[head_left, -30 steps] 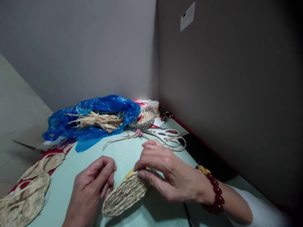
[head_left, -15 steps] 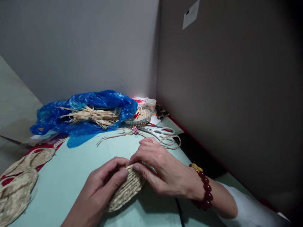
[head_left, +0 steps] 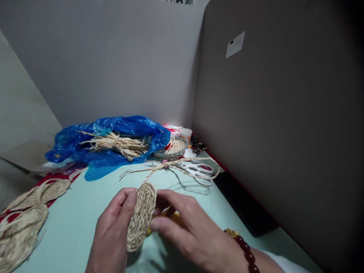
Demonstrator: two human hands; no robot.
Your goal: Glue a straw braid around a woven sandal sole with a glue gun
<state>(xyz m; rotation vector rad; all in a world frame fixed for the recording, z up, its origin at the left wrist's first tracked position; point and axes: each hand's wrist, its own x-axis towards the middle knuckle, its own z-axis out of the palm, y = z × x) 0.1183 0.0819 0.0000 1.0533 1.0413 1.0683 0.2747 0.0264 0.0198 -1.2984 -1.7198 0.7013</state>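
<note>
My left hand (head_left: 112,231) grips the left edge of a small oval woven straw mat (head_left: 141,215), held upright above the pale green table (head_left: 85,204). My right hand (head_left: 187,231) closes on the mat's right side, with something yellow (head_left: 173,219) under its fingers. A braided straw cord (head_left: 170,165) runs from the top of the mat back over the table toward the white scissors (head_left: 197,170). A dark red bead bracelet (head_left: 246,250) is on my right wrist.
A blue plastic bag (head_left: 113,142) with a bundle of raw straw (head_left: 116,144) lies at the back. A small woven basket (head_left: 173,148) and a paper cup (head_left: 186,134) stand in the corner. Other woven straw pieces (head_left: 25,216) lie at the left. Grey partition walls close off the back and right.
The mat has been lifted from lying flat on the table to standing on edge between both hands. The braided cord has risen off the table with it. The camera has tilted upward.
</note>
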